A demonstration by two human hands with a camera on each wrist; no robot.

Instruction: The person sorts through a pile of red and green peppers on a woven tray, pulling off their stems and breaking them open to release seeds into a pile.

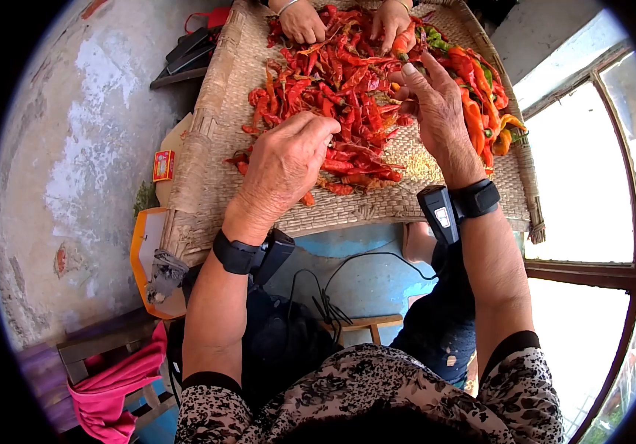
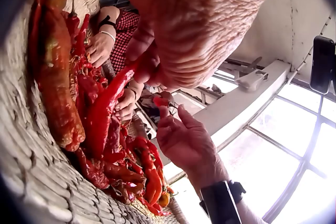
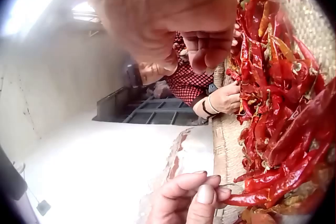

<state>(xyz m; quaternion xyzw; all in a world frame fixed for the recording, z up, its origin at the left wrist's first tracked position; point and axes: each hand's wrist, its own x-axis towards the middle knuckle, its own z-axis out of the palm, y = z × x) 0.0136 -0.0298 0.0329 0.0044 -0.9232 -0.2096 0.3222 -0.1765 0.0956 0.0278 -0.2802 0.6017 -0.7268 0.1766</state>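
My left hand (image 1: pixel 285 166), above the near part of the pile of red chilies (image 1: pixel 355 81), pinches a glossy red chili (image 2: pixel 107 111) by one end. The right wrist view also shows these fingertips on the slender end of the chili (image 3: pixel 249 199). Raised over the right part of the pile, my right hand (image 1: pixel 440 118) has its fingers loosely bent, and no chili shows inside it in the right wrist view. Wrinkled, dry-looking chilies lie under both hands. Beside my right hand is a heap of fresher red, orange and green peppers (image 1: pixel 477 103).
The chilies lie on a woven mat (image 1: pixel 207 163) with raised edges. Across it, another person's two hands (image 1: pixel 303 22) work at the pile, one holding a red pepper (image 1: pixel 404 41). A wall (image 1: pixel 74 185) stands left, a window (image 1: pixel 584 170) right; a black cable (image 1: pixel 325 296) hangs below.
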